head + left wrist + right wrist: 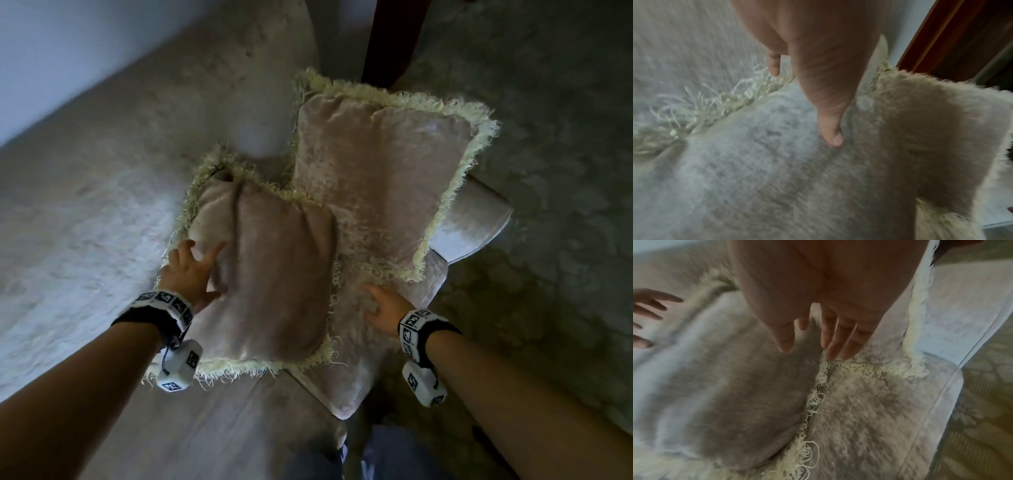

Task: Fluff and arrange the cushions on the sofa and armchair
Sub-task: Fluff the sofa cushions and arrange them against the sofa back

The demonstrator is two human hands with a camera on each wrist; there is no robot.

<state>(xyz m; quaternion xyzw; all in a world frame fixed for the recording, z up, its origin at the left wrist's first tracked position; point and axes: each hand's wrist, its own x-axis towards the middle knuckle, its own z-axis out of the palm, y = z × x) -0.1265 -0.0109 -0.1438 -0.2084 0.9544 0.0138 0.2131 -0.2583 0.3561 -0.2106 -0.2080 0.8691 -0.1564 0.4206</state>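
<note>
Two beige velvet cushions with cream fringe lie at the sofa's right end. The near cushion point(270, 274) point(777, 170) point(725, 386) rests on the seat. The far cushion point(376, 181) point(898, 321) leans over the sofa arm point(476, 222). My left hand point(191, 274) point(818, 81) presses with spread straight fingers on the near cushion's left side, and its thumb point(833, 134) dents the fabric. My right hand point(383, 305) point(818, 331) is flat with straight fingers at the near cushion's right edge, where the two fringes meet.
The sofa's seat point(205, 428) and backrest point(102, 178) stretch to the left below a white wall point(51, 44). A dark red wooden post point(390, 37) point(953, 37) stands behind the sofa arm. Patterned carpet point(548, 137) point(982, 418) covers the floor on the right.
</note>
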